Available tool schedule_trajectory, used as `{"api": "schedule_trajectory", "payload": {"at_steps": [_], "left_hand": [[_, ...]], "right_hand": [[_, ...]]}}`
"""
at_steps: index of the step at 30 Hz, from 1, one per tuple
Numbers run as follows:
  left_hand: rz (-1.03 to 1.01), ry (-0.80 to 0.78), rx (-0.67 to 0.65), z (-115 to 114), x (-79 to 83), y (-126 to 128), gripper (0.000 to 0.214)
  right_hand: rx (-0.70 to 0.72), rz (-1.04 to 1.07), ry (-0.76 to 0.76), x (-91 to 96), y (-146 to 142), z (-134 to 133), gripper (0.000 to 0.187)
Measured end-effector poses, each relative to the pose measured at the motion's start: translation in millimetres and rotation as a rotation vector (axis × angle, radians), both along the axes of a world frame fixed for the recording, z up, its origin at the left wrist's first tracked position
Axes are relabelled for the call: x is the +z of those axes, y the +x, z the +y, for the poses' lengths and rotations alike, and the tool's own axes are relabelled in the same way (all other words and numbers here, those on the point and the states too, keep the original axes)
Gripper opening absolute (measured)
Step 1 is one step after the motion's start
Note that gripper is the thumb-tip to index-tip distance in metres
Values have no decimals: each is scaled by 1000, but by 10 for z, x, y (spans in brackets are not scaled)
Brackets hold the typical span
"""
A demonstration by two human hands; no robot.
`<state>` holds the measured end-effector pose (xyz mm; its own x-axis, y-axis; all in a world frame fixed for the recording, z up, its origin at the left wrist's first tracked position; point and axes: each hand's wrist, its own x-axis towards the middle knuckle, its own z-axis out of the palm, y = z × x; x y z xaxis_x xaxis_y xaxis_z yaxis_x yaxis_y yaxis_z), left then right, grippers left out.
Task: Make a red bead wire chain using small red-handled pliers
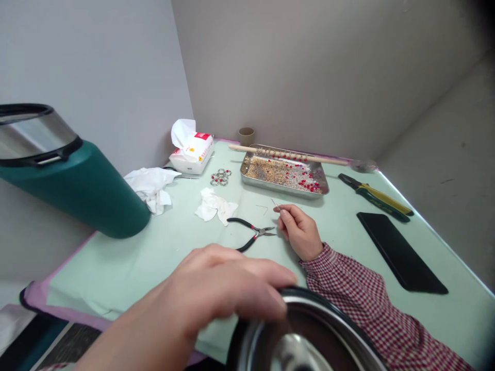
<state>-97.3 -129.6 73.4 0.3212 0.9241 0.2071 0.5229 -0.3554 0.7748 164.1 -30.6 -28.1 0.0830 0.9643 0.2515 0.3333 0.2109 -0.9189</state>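
Observation:
Close to the camera, my left hand (216, 293) grips the rim of a round black-rimmed cup or lid (309, 309). Its inside is shiny steel, and most of it is cut off by the bottom edge. My right hand (299, 232) rests on the table with its fingers pinched on a piece of thin wire (275, 204). A bent thin wire (263, 207) lies just left of those fingertips. Small black-handled pliers (261, 232) lie with their jaws slightly apart, between my two hands.
A large green bottle (112, 196) stands at left, near crumpled tissues (154, 185) and a tissue pack (193, 154). Behind are a metal tray (286, 190) of beads, a wooden stick (328, 160) and a small cup (246, 135). Green-handled pliers (377, 198) and a black slab (400, 252) lie right.

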Motion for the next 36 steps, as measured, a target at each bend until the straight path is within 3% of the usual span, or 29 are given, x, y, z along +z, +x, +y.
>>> {"api": "schedule_trajectory", "payload": {"at_steps": [2, 4, 8, 14, 19, 24, 27, 30, 36], "left_hand": [[-3, -22, -98, 28, 133, 92, 46], [40, 57, 32, 30, 134, 100, 65], [222, 56, 216, 143, -130, -90, 74], [367, 31, 383, 424, -527, -551, 81], [429, 56, 422, 502, -665, -712, 82], [524, 61, 398, 490, -670, -727, 83], [572, 161, 392, 440, -565, -649, 80], [512, 305, 356, 396, -400, -419, 61], [351, 280, 36, 490, -185, 287, 36]], "right_hand": [[-3, -5, -2, -4, 1, -3, 26], [-7, -7, -9, -9, 2, -5, 26], [-2, -8, -16, -16, 0, -4, 26], [3, -5, -24, -24, -7, 4, 27], [-1, -1, -28, -20, -5, 10, 27], [-3, 11, -36, -18, -6, 14, 27], [4, 4, -32, -22, -6, 15, 27], [4, 1, -22, -25, -6, 12, 27], [8, 3, 27, -16, 8, 6, 27]]}}
